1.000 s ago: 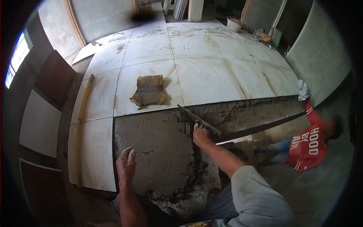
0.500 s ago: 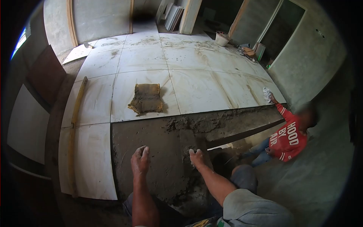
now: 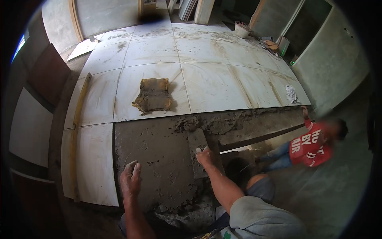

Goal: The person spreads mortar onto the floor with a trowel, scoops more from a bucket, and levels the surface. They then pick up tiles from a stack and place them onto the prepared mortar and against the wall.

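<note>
The right hand (image 3: 205, 156) is grasping the trowel (image 3: 197, 145), pressing it flat on the mortar bed (image 3: 159, 143) at centre frame. The left hand (image 3: 130, 181), released and empty, is resting lower and further left than 0.5 s ago.

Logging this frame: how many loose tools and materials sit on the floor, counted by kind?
trowel, under the right hand: 1
mortar-caked sack: 1
yellow straightedge: 1
white rag: 1
bucket: 1
Total: 5
</note>
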A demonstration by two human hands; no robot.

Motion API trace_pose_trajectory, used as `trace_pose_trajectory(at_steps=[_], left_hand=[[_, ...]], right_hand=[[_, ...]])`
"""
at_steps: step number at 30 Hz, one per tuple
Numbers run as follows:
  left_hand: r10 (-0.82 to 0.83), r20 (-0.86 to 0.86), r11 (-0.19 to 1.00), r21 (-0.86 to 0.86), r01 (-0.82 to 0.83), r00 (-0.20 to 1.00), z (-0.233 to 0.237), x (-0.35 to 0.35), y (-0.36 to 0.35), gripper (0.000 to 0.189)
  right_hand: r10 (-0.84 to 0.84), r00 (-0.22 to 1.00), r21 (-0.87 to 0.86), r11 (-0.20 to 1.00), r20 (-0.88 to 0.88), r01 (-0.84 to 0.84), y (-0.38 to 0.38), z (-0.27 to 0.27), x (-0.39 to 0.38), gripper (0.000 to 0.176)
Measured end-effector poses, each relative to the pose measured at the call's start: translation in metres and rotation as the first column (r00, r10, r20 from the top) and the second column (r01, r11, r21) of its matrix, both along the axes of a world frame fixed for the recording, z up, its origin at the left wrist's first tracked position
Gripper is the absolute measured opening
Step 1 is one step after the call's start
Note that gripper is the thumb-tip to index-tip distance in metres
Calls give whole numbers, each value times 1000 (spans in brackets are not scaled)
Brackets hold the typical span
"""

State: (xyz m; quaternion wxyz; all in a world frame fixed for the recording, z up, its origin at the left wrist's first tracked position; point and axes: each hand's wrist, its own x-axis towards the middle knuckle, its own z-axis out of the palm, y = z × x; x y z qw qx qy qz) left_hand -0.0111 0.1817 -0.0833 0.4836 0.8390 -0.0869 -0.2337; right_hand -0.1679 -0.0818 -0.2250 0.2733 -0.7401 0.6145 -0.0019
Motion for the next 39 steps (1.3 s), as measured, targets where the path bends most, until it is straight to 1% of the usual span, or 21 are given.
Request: trace_pose_trajectory(at_steps=[1, 3, 6, 8, 12, 14, 15, 17, 20, 22, 24, 25, 26, 27, 28, 30, 32, 34, 36, 38, 39], left_hand=[[8, 11, 1000, 10, -9, 1000, -4, -1, 4, 42], [6, 103, 999, -34, -2, 995, -13, -4, 12, 42], [20, 96, 999, 25, -23, 995, -5, -11, 10, 41], [20, 83, 999, 25, -22, 996, -3, -14, 7, 41], [-49, 72, 998, 29, 47, 996, 3, -18, -4, 42], [-75, 90, 997, 38, 72, 993, 4, -22, -6, 42], [-74, 88, 996, 50, 70, 993, 2, -21, -7, 42], [-65, 95, 997, 57, 60, 993, 4, -18, -5, 42], [-67, 100, 997, 43, 63, 993, 7, -17, 3, 42], [-56, 82, 998, 24, 54, 995, 9, -18, 8, 42], [-54, 77, 999, 10, 53, 996, 8, -18, 12, 41], [-52, 76, 999, 6, 52, 996, 8, -17, 14, 41], [-57, 80, 998, 8, 57, 995, 7, -18, 16, 41], [-53, 71, 999, 10, 52, 996, 7, -20, 17, 41], [-48, 64, 999, 13, 47, 997, 7, -21, 19, 40], [-62, 77, 997, 41, 59, 995, 8, -21, 25, 40], [-75, 91, 995, 75, 68, 993, 9, -21, 35, 39], [-14, 61, 998, 59, 10, 998, 13, -24, 45, 38], [-9, 75, 996, 84, 3, 997, 24, -29, 56, 37], [-63, 211, 981, 193, 22, 976, 34, -33, 65, 37], [-55, 223, 983, 183, 13, 973, 33, -34, 69, 37]], right_hand=[[17, 1000, 33, 999, 21, -18, -3, 2, 7, 49], [31, 998, 72, 997, 49, -34, -5, 2, 17, 51], [90, 995, 14, 996, 29, -91, -11, -3, 17, 51], [127, 991, -49, 991, 39, -125, -15, -10, 16, 51], [184, 982, -108, 978, 39, -179, -26, -7, 21, 53], [189, 981, -83, 978, -36, -191, -30, -7, 23, 53], [190, 981, -88, 977, -38, -193, -30, -2, 21, 53], [247, 964, -123, 958, -94, -257, -32, 11, 19, 48], [221, 966, -113, 965, -133, -237, -31, 37, 0, 45], [194, 973, -70, 977, -124, -204, -28, 57, -12, 42], [102, 988, 43, 994, -117, -97, -25, 59, -17, 45], [99, 989, 42, 995, -112, -95, -27, 46, -14, 45], [34, 999, 70, 997, -10, -33, -32, 26, -8, 48], [-35, 995, 105, 994, 90, 26, -29, 23, -2, 51], [-41, 995, 109, 994, 93, 30, -24, 21, 4, 51], [9, 997, -9, 1000, 77, -9, -16, 22, 24, 57], [40, 995, -3, 999, 97, -40, -18, 9, 36, 57], [78, 991, 28, 996, 106, -81, -21, -6, 45, 56], [87, 989, 47, 995, 119, -93, -22, -18, 52, 55], [96, 987, 64, 992, 128, -105, -22, -29, 62, 53], [110, 986, 11, 994, 129, -112, -22, -32, 67, 51]])
